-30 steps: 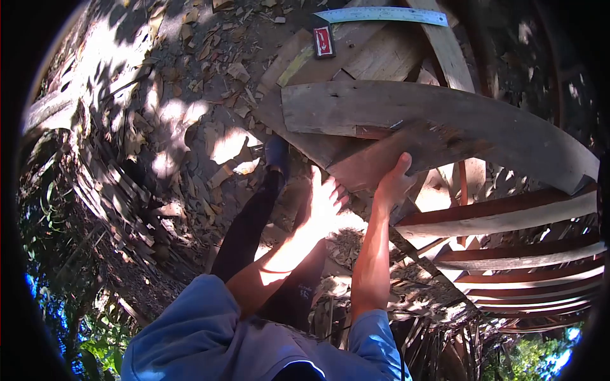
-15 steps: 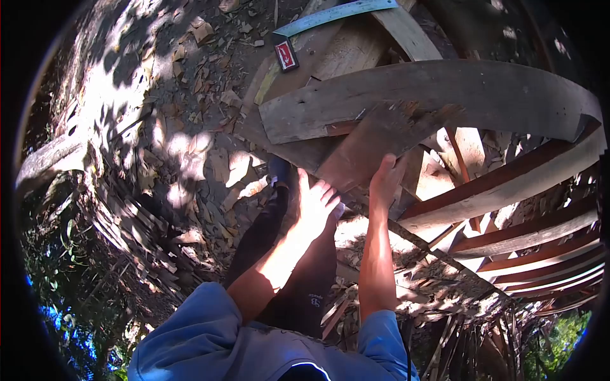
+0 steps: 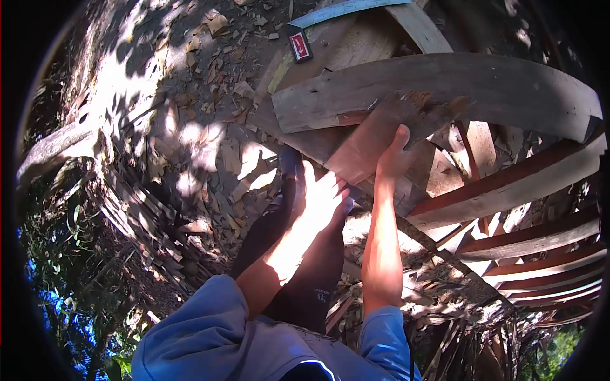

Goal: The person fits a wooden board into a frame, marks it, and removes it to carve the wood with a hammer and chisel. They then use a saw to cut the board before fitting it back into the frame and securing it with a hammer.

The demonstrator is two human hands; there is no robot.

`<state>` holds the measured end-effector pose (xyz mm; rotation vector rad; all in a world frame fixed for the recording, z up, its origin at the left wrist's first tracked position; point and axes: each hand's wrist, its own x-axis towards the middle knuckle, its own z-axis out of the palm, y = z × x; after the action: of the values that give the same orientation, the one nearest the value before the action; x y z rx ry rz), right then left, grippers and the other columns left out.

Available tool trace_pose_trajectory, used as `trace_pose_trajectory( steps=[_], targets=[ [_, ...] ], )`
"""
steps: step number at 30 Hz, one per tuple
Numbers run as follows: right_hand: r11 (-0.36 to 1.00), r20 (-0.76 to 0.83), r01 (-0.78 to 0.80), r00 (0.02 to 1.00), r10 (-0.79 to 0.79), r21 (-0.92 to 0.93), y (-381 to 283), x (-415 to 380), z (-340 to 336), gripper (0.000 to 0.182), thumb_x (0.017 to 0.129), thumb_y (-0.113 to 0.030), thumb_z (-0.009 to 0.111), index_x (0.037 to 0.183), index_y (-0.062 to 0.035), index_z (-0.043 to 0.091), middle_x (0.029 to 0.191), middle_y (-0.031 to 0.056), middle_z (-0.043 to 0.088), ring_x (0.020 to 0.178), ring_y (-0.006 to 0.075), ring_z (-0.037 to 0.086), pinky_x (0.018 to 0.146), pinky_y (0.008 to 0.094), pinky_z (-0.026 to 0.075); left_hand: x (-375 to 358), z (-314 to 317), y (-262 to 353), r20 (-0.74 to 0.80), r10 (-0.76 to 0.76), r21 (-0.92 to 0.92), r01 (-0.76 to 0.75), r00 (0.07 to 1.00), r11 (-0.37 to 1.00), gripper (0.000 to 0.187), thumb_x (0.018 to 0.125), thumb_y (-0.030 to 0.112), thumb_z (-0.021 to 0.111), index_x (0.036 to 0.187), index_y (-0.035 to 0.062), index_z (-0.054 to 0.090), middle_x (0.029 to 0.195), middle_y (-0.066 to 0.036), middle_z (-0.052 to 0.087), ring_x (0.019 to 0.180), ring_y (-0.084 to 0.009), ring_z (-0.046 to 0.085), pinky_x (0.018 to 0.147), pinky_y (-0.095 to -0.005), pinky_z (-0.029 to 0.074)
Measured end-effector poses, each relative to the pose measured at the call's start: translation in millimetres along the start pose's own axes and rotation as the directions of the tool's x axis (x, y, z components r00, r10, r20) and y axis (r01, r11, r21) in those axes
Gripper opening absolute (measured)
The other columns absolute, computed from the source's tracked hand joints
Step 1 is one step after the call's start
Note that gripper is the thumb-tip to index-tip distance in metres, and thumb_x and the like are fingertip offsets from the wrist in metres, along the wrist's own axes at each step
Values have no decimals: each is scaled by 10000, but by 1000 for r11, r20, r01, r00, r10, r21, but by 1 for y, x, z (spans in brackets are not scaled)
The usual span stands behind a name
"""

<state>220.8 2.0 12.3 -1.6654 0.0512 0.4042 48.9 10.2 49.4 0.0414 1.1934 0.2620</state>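
A brown wooden board with a rough, splintered far end lies tilted in front of me, overlapping a long curved-looking grey plank. At its right edge is my right hand, closed on the board with the thumb along the top. My left hand is at the board's near end, fingers bent against the edge and thumb apart. Its fingertips are partly lost in bright sunlight. The undersides of the board and the fingers beneath it are hidden.
A red-and-black box and a pale blue-green strip rest on wood beyond the plank. Several reddish-brown slats stand at right. Dry leaves litter the ground at left, near a tree root.
My right hand has moved farther up the board's right edge. The left hand stays at the near end. The whole view has shifted slightly.
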Motion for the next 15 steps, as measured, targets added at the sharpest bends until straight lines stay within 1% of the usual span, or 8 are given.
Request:
trace_pose_trajectory(
  steps=[2,5,8,11,14,15],
  targets=[
    [994,-25,107,994,-108,-20,9,3,1,670,939,-388,677,1345,114,498,1330,225,586,1213,291,555,1056,395,393,0,0,-3,11,2,-13,-2,1000,1000,1130,869,858,300,1537,-50,233,1596,-218,266,1450,-337,318,1189,-464,265],
    [989,-19,80,996,-83,-123,6,1,-3,653,942,-370,679,1342,114,499,1316,220,591,1194,280,560,1051,392,398,-3,5,-4,38,24,-18,-24,999,1000,1106,883,846,287,1541,-41,231,1602,-210,263,1461,-321,302,1190,-459,263],
    [986,-14,109,994,-112,-123,3,1,-2,637,946,-361,675,1339,110,502,1301,218,597,1185,284,563,1043,388,402,7,-11,-13,34,24,-63,-22,999,998,1104,885,844,285,1546,-39,216,1606,-210,253,1469,-314,288,1196,-461,253],
    [969,-1,185,982,-187,-164,-2,1,-1,552,985,-366,610,1245,119,570,1216,182,652,1094,258,613,962,372,462,6,-10,-12,35,6,-46,-4,999,999,1097,888,838,291,1548,-34,209,1604,-215,251,1469,-324,285,1193,-465,263],
    [969,-16,180,983,-185,-172,1,2,0,536,990,-355,597,1236,121,576,1208,189,654,1078,266,617,954,382,466,17,-26,-19,32,-7,-127,11,999,992,880,984,701,301,1572,64,151,1595,-194,241,1466,-343,268,1198,-502,241],
    [969,-26,184,981,-191,-164,-1,2,1,531,990,-352,594,1230,122,581,1203,189,655,1073,267,618,948,383,469,17,-26,-20,31,23,-108,-20,999,994,820,1001,666,303,1580,118,113,1600,-189,228,1465,-354,264,1192,-515,246]
  ],
)
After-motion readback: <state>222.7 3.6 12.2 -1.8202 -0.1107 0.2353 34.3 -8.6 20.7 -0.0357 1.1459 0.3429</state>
